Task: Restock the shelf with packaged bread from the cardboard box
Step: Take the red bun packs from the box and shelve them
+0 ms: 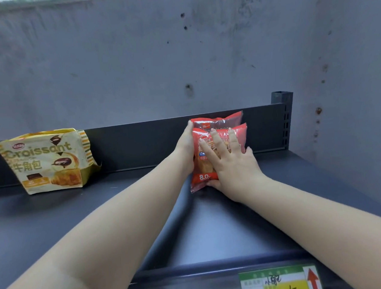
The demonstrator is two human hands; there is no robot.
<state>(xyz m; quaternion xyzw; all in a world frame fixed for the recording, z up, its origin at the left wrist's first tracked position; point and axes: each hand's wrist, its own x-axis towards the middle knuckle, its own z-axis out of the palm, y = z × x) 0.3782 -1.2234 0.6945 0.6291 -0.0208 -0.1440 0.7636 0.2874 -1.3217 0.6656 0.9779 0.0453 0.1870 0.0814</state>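
Two red bread packets are seen right of the frame's centre, standing on the dark shelf [56, 219] against its low back rail [140, 143]. The front red packet [206, 163] is printed with a bread picture and "8.0" near its lower edge; its other lettering is too blurred to be read. The rear red packet [219, 121] is pressed just behind it, only its top strip being shown. The front packet is covered by the right hand [233, 161], whose fingers [214, 143] are laid straight and spread across its face, the thumb being tucked under the lower edge. The packets' left side is touched by the left hand [186, 144]; whether its fingers are curled round them cannot be told. At the left of the frame a yellow bag [50, 162] marked "Croissant" and "牛角包" is leaned on the rail. At the lower right a green and yellow price tag [280, 281] with handwriting and a red arrow is fixed to the shelf's front edge. A stained grey wall [135, 58] is seen behind.
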